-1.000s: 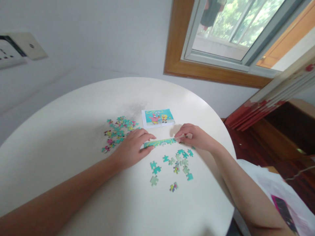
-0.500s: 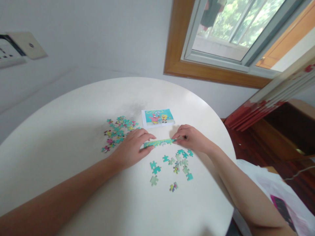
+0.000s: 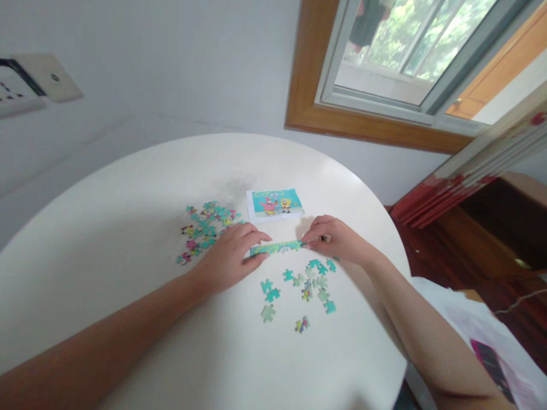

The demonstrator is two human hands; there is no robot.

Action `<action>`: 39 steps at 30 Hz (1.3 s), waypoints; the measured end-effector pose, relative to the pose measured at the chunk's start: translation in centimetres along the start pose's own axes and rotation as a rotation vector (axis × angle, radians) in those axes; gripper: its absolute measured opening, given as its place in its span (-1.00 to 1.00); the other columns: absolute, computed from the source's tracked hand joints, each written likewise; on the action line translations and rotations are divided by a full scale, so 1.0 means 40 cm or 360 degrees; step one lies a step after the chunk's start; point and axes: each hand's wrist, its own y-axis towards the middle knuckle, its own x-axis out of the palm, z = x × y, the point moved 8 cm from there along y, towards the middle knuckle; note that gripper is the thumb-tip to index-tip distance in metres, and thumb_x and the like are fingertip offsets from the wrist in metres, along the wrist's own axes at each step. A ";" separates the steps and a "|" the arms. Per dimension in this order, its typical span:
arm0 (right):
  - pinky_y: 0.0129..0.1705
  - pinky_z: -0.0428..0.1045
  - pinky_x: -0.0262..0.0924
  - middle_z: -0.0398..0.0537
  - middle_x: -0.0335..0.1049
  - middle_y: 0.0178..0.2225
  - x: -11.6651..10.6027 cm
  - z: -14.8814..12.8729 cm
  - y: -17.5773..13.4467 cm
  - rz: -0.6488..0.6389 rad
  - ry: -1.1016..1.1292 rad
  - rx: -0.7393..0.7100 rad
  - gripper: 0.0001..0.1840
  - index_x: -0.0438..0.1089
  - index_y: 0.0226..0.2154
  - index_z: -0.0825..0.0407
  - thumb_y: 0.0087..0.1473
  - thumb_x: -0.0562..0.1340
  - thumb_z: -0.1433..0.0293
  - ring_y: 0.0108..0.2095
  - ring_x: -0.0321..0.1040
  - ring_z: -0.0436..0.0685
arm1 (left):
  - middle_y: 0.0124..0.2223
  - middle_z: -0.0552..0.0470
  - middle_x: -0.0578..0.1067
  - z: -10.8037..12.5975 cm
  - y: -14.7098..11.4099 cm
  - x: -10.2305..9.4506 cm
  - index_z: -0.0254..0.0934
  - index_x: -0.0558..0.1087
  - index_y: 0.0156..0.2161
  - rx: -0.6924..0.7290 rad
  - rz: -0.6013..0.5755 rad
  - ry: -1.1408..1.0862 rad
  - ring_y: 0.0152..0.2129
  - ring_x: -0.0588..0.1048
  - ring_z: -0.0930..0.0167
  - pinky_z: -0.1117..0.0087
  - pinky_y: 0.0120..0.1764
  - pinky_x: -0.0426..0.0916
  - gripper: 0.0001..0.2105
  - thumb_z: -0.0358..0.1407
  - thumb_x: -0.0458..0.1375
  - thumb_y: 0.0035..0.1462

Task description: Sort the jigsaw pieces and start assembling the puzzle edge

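A narrow strip of joined jigsaw pieces [image 3: 280, 247], teal with yellow-green markings, lies on the white table. My left hand [image 3: 228, 256] grips its left end, thumb along the near edge and fingers along the far edge. At the strip's right end, my right hand [image 3: 331, 239] pinches a small teal jigsaw piece, mostly hidden by the fingertips. Loose teal and pale green pieces [image 3: 272, 295] are scattered on the near side of the strip. Beyond it lies the picture sheet [image 3: 277, 204], showing a pink starfish and a yellow sponge figure.
A pile of mixed jigsaw pieces [image 3: 207, 230] spreads beyond my left hand, partly covered by it. The round table [image 3: 205, 353] stands by a wall with a socket [image 3: 19, 88] and a window [image 3: 380, 62]. Right of the table are a red-and-white curtain [image 3: 431, 193] and white plastic [image 3: 453, 319].
My right hand has shifted very slightly right at the strip's end. My left hand stays on the left end, and the loose pieces lie as before.
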 end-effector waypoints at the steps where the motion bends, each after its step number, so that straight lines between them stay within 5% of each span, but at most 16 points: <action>1: -0.24 -0.03 0.25 -0.06 0.43 -0.34 0.003 0.001 0.001 0.0005 -0.0016 0.0005 -0.85 0.60 -0.29 -0.02 0.05 0.31 0.46 -0.38 0.33 0.01 | -0.13 -0.04 0.44 0.000 0.000 -0.001 -0.25 0.43 -0.05 0.0001 0.0002 0.0001 -0.13 0.40 0.27 0.22 -0.01 0.23 -0.77 -0.26 0.07 0.22; 39: -0.26 -0.04 0.29 -0.06 0.40 -0.33 0.011 0.024 -0.002 -0.0061 -0.0016 0.0058 -0.84 0.58 -0.29 -0.01 0.08 0.28 0.46 -0.36 0.34 0.00 | -0.14 -0.03 0.44 -0.008 -0.004 0.008 -0.22 0.43 -0.04 0.0010 0.0028 -0.0017 -0.13 0.40 0.27 0.20 0.00 0.23 -0.76 -0.25 0.11 0.22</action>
